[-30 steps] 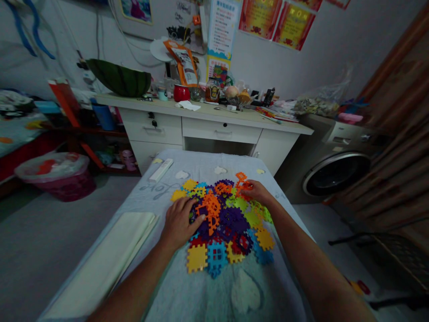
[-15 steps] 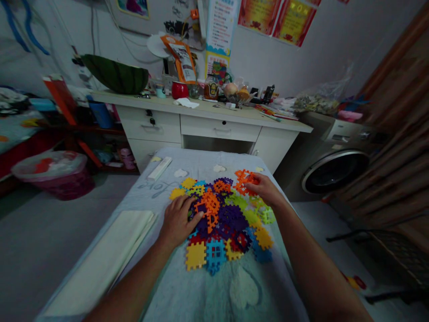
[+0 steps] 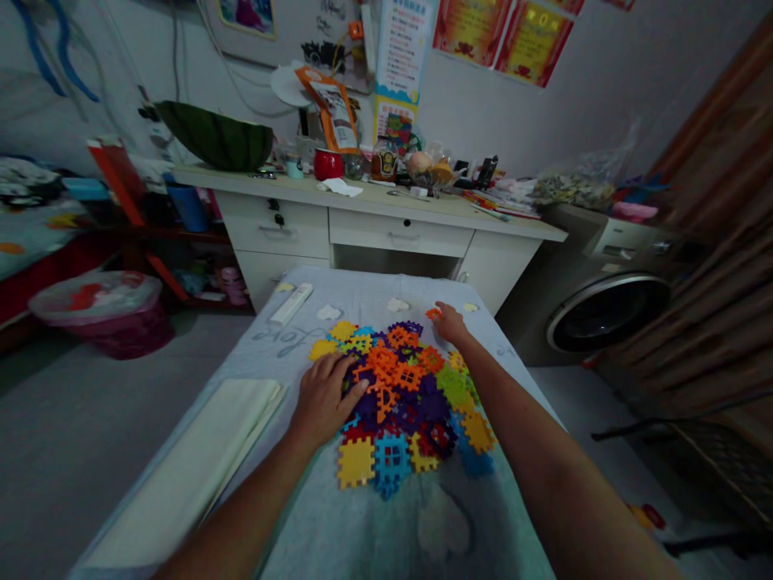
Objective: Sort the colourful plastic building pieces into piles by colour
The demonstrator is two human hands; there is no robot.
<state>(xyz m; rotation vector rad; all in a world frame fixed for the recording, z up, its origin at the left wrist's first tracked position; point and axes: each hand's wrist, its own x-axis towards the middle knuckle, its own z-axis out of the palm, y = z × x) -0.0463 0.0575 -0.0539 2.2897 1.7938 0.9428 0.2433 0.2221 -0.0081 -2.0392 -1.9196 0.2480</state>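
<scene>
A heap of flat, toothed plastic puzzle tiles (image 3: 411, 403) in orange, purple, yellow, blue, green and red lies on a table under a pale blue cloth (image 3: 362, 515). My left hand (image 3: 323, 399) rests palm down on the heap's left side, fingers spread over purple and orange tiles. At the heap's far edge my right hand (image 3: 450, 322) reaches out, its fingertips pinched on a small orange tile (image 3: 433, 313).
A folded cream cloth (image 3: 193, 463) lies along the table's left edge; a white remote (image 3: 291, 304) lies at the far left corner. Beyond stand a cluttered white desk (image 3: 362, 221), a washing machine (image 3: 604, 298) at the right and a pink bin (image 3: 100, 310) at the left.
My right hand has moved from the heap's right side to its far edge; orange tiles it held now lie on the heap. My left hand has stayed put.
</scene>
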